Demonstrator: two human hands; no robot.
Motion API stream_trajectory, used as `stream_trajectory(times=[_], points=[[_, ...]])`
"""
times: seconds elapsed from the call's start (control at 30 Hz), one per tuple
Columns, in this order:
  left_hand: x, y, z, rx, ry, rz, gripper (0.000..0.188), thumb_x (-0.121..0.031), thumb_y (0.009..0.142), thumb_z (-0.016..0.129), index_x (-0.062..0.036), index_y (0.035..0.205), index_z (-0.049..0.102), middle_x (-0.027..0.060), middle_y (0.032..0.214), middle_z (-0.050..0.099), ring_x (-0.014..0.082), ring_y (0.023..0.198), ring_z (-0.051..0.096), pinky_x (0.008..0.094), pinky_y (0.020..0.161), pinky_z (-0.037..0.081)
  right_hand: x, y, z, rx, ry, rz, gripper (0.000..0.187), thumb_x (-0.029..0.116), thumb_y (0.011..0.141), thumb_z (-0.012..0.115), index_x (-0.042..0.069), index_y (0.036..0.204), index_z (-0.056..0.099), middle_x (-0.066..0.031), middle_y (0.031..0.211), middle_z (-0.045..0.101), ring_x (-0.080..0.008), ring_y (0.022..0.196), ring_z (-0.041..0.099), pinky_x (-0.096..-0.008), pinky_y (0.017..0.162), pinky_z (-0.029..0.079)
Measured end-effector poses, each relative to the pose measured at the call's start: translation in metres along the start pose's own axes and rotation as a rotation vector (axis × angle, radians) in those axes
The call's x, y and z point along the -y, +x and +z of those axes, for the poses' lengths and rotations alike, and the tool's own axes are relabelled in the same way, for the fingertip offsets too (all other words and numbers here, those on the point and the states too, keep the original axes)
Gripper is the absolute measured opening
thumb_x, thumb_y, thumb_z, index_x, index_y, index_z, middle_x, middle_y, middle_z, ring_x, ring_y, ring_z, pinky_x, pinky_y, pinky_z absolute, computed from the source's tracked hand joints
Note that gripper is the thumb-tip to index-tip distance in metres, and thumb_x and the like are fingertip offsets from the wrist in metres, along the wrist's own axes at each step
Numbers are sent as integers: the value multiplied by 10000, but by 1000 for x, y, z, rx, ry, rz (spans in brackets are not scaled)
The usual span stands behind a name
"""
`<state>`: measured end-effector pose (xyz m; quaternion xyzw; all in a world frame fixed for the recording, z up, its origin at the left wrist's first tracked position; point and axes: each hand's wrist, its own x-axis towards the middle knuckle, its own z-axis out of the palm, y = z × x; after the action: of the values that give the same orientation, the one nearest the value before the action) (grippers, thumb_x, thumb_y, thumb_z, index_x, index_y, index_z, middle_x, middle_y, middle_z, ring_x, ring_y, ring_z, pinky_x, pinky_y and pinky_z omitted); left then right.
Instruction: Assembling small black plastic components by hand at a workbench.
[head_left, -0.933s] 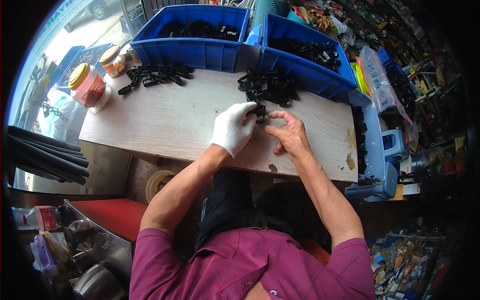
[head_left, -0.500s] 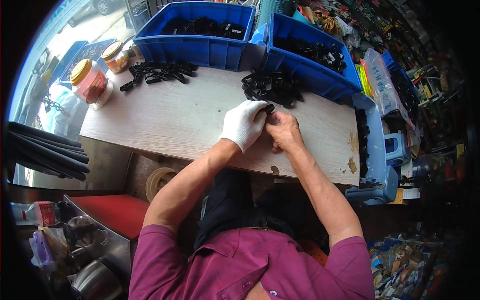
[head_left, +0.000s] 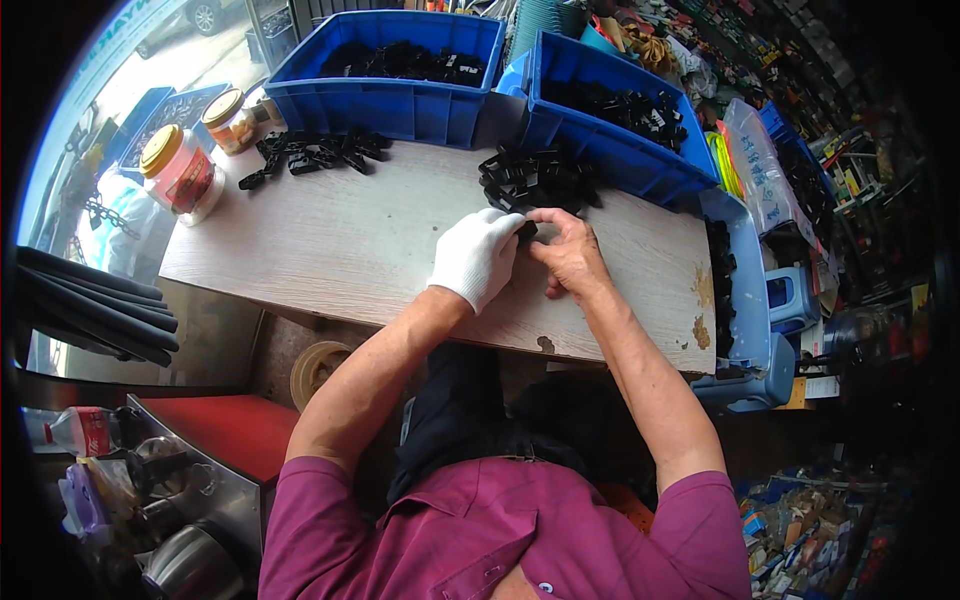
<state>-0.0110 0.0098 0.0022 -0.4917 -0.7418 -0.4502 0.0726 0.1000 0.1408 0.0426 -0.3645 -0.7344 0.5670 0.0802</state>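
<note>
My left hand, in a white knit glove, is closed on a small black plastic part above the table's front half. My bare right hand meets it from the right, thumb and forefinger pinching at the same part. Most of the part is hidden by the fingers. Just beyond my hands lies a heap of like black parts. A second, looser group of black parts is spread at the table's far left.
Along the back stand two blue bins, a left one and a right one, both holding black parts. Two lidded jars stand at the left edge. A light blue tub adjoins the right edge of the wooden table.
The fingers have shifted around the black part; my right forefinger now reaches over its top. Both hands stay at nearly the same place.
</note>
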Motion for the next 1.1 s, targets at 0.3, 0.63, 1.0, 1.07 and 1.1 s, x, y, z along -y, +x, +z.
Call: stream_trajectory(times=[0.3, 0.63, 1.0, 1.07, 1.1], points=[[16, 12, -10, 189, 55, 244, 266, -55, 846, 652, -124, 1093, 723, 121, 942, 689, 351, 895, 678, 437, 754, 573, -4, 3, -2, 0, -44, 13, 386, 28, 805, 694, 68, 1180, 614, 20, 627, 521, -91, 454, 493, -288, 355, 473], [18, 9, -13, 159, -43, 245, 280, -12, 862, 655, -94, 1119, 728, 125, 1016, 697, 360, 916, 679, 427, 771, 567, -4, 0, 0, 10, -62, -31, 214, 4, 847, 694, 40, 1050, 636, 38, 541, 479, -81, 358, 434, -262, 325, 353], [10, 1, -15, 158, 143, 330, 284, -137, 833, 672, -114, 1116, 678, 60, 1024, 697, 285, 1021, 661, 428, 825, 532, -4, -2, -4, 38, -72, -40, 274, 54, 850, 744, 40, 1120, 701, 43, 560, 494, -66, 393, 427, -257, 345, 372], [12, -2, -16, 155, 175, 358, 306, -133, 817, 680, -108, 1122, 678, 53, 1036, 702, 281, 1016, 663, 425, 830, 535, 0, -2, -1, 54, -84, -65, 299, 42, 847, 729, 42, 1145, 707, 42, 552, 494, -69, 388, 431, -258, 341, 375], [13, -3, -17, 148, 203, 354, 316, -136, 809, 684, -113, 1124, 680, 51, 1042, 707, 278, 1014, 666, 421, 835, 539, 0, -1, 1, 67, -96, -70, 305, 35, 846, 720, 42, 1150, 708, 42, 549, 495, -70, 386, 433, -259, 340, 379]])
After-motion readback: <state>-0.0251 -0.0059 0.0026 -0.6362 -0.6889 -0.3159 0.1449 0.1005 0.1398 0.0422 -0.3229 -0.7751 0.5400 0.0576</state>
